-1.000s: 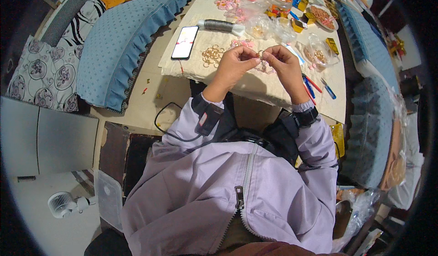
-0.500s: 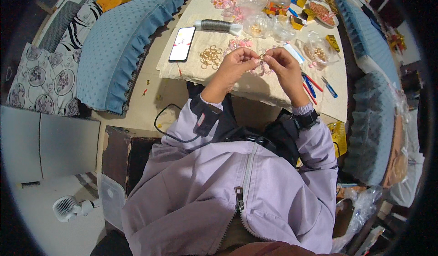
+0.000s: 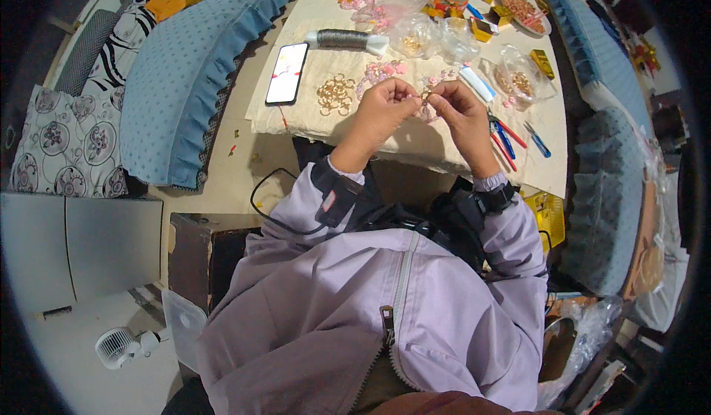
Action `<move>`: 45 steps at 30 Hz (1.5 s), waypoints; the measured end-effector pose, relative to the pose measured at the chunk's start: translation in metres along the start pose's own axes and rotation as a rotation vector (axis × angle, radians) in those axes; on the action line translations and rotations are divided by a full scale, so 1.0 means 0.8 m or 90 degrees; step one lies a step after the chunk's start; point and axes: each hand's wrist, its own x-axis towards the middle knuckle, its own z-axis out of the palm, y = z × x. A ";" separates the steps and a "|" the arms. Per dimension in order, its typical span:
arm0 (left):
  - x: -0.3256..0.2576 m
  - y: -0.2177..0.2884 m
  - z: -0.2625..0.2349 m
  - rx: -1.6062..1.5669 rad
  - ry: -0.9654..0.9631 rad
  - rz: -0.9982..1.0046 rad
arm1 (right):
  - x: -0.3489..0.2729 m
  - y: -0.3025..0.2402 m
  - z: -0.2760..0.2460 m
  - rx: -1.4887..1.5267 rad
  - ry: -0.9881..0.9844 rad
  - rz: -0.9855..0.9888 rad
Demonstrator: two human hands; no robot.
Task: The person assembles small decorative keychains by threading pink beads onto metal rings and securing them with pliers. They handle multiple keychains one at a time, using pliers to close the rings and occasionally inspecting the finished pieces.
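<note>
My left hand [image 3: 383, 117] and my right hand [image 3: 464, 122] meet over the near part of the cloth on the table, fingertips pinched close together. Between them is a small gold-coloured metal piece [image 3: 426, 96], mostly covered by the fingers, so its exact kind is hard to see. Pink beaded pieces [image 3: 379, 72] lie just beyond my left hand, and more pink beads show beneath the fingertips. To the left of my left hand rests a pile of gold rings [image 3: 336, 94]. Pliers with red and blue handles [image 3: 506, 139] lie to the right of my right wrist.
A lit phone [image 3: 286, 74] and a wire spool [image 3: 342, 40] lie at the left. Bags of gold parts [image 3: 521, 82], a plate of small beads [image 3: 523, 11] and blue-handled snips [image 3: 538, 141] are at the right. Blue-covered sofas [image 3: 178, 82] flank the table.
The view has shifted slightly, so the table items sit a little differently in the picture. Both hands keep their pinch on the small gold-coloured piece, with only slight finger movement.
</note>
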 end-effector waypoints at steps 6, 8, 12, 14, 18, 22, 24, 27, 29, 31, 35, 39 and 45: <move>-0.008 0.004 0.009 0.320 0.135 0.242 | -0.001 0.003 0.008 0.011 0.015 -0.054; -0.010 0.012 0.011 0.346 0.137 0.252 | -0.001 0.000 0.007 -0.025 0.024 -0.114; -0.012 0.022 0.015 0.389 0.135 0.373 | -0.005 -0.009 0.003 -0.236 0.057 -0.322; -0.014 0.025 0.017 0.388 0.134 0.374 | -0.008 -0.012 0.005 -0.260 0.075 -0.365; -0.018 0.029 0.020 0.377 0.125 0.362 | -0.011 -0.014 0.004 -0.290 0.083 -0.371; -0.017 0.031 0.018 0.396 0.122 0.369 | -0.013 -0.013 0.005 -0.252 0.049 -0.325; -0.016 0.030 0.015 0.402 0.123 0.376 | -0.014 -0.013 0.004 -0.235 0.022 -0.282; -0.014 0.027 0.011 0.427 0.110 0.380 | -0.016 -0.013 0.005 -0.208 -0.006 -0.216; -0.013 0.027 0.009 0.433 0.099 0.409 | -0.016 -0.014 0.005 -0.188 -0.020 -0.183; -0.013 0.027 0.007 0.444 0.084 0.420 | -0.015 -0.014 0.008 -0.092 0.000 -0.109; -0.015 0.030 0.005 0.457 0.046 0.419 | -0.008 -0.015 0.003 0.012 -0.034 0.006; -0.013 0.028 0.005 0.472 0.038 0.424 | -0.006 -0.011 0.004 0.042 -0.068 0.036; -0.013 0.028 0.000 0.483 -0.012 0.403 | 0.000 -0.015 -0.007 0.002 -0.117 0.127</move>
